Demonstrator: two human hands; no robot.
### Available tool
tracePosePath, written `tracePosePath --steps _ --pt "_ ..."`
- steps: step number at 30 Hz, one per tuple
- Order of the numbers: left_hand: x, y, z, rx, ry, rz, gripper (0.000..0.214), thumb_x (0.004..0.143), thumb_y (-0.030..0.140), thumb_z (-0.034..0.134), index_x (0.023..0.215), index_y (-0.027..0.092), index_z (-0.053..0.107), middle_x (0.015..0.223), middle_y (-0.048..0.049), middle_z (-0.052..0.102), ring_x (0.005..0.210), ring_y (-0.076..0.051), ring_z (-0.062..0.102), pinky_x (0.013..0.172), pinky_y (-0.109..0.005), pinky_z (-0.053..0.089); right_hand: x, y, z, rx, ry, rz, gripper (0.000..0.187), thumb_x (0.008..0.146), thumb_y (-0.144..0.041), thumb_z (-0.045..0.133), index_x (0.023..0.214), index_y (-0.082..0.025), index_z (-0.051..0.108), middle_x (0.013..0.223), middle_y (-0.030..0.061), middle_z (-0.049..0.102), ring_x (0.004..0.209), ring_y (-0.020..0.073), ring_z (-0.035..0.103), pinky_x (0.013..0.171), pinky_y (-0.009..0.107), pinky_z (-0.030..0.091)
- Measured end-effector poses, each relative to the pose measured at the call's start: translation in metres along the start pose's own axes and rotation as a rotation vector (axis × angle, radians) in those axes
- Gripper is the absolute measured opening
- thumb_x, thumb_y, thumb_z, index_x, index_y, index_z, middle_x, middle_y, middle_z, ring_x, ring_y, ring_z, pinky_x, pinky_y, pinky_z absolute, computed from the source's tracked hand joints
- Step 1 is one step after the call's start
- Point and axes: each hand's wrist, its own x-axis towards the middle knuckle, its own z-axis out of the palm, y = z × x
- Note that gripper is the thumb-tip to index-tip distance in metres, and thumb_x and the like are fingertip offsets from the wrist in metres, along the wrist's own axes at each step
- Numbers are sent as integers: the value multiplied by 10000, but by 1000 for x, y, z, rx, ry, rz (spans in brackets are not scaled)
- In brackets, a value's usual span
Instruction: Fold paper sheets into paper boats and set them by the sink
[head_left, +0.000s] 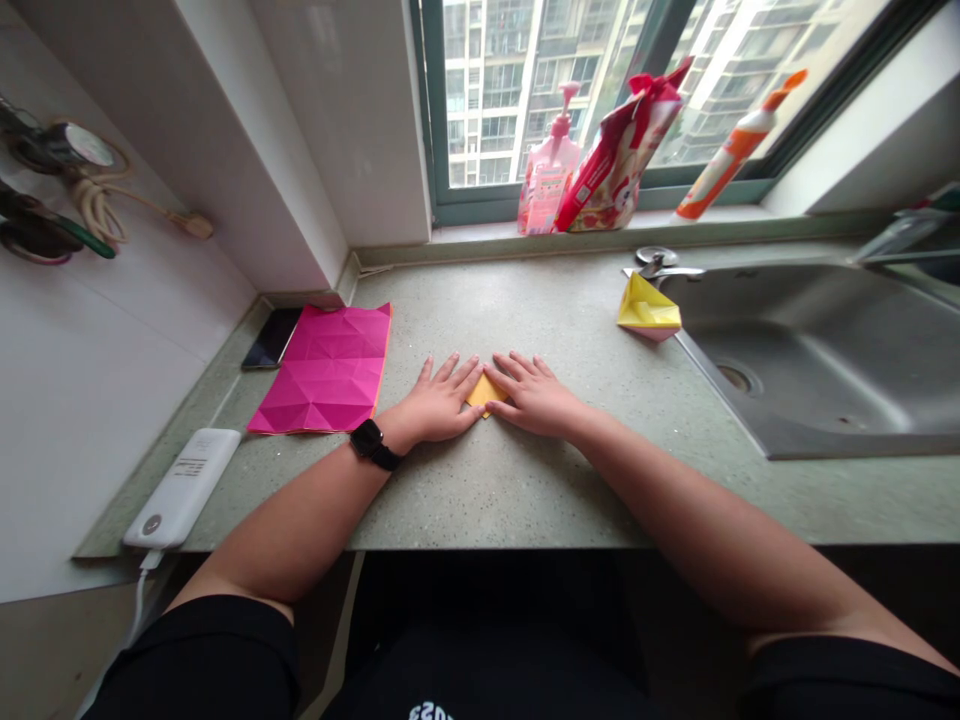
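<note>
Speckled green stone countertop is stretching across my view, and I'm watching it from my remote station with a stainless steel sink set into its right side. Daylight is coming through the window, where a pink soap pump bottle, a red printed pouch and an orange-capped tube are standing on the sill. Over on the left, a creased magenta origami sheet is lying flat, overlapping the edge of a smartphone, while a white power bank is sitting at the counter's front corner with its cable running down. A coiled cord is hanging on the wall. Near the sink's rim, a folded yellow-and-pink paper model is resting on the stone.

Now the hands! The left hand, with a black smartwatch on its wrist, and the right hand are both pressing down palm-first, fingers spread and open, and they're coming together almost tip to tip. Between them, a small folded yellow paper piece is lying on the counter, partly tucked under the right hand's fingers and just touching the left hand's edge. Neither hand is gripping it.
</note>
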Motion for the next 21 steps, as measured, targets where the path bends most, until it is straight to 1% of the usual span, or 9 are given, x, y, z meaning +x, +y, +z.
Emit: tracePosePath --steps 4,9,14,16,19,21 --pt "1 -5 1 1 7 1 756 1114 596 361 1780 267 216 1832 -90 260 1719 -379 159 1362 -707 18 0 1 3 3 -2 18 784 1058 -708 446 1726 -299 414 1803 114 360 1675 413 285 1331 646 271" --pt "5 -12 1 5 20 -12 670 1127 478 349 1771 322 254 1833 -59 267 1715 -373 182 1356 -722 57 -1 1 7 -2 10 49 773 1060 -717 429 1731 -336 398 1819 94 329 1683 423 254 1344 650 234" --pt "9 -14 0 28 39 -45 620 1131 394 331 1749 347 322 1833 -54 274 1708 -378 207 1345 -739 100 -1 -2 7 -14 -8 92 765 1081 -694 368 1751 -326 347 1835 96 286 1696 407 216 1352 648 196" --pt "9 -13 0 39 44 -63 612 1134 377 318 1744 334 342 1835 -60 268 1709 -379 205 1345 -737 110 -1 -3 6 -19 -19 114 754 1090 -670 354 1755 -314 339 1838 98 275 1700 401 207 1354 646 189" --pt "8 -12 -1 45 65 -78 600 1137 358 309 1731 315 379 1830 -76 281 1705 -389 211 1339 -746 129 0 -3 4 -24 -18 145 731 1095 -628 349 1748 -299 359 1836 103 279 1698 409 207 1350 664 186" --pt "5 -11 0 40 86 -72 586 1138 364 321 1717 331 409 1823 -75 302 1700 -397 224 1330 -759 141 0 -2 5 -27 -9 157 716 1096 -609 346 1741 -298 378 1833 106 289 1695 416 217 1345 676 190"
